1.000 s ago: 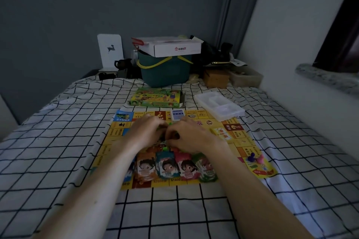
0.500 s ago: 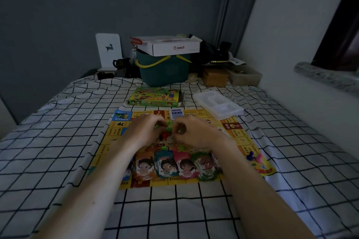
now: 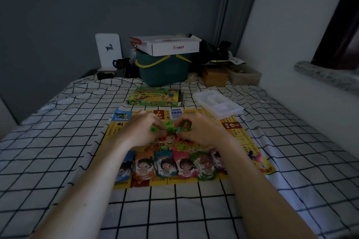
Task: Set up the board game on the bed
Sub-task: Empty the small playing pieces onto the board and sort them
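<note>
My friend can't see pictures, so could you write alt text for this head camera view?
Two hands, left and right, pick at small green pieces over a yellow game board on a checked bed sheet. Play-money stacks line the board's near edge; the game box and a clear tray lie beyond.

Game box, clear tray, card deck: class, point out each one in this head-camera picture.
Game box (image 3: 154,96), head view, on the middle of its printed lid.
Clear tray (image 3: 218,107), head view, on the floor of its middle compartment.
Card deck (image 3: 176,114), head view, on the face of the top card.
</note>
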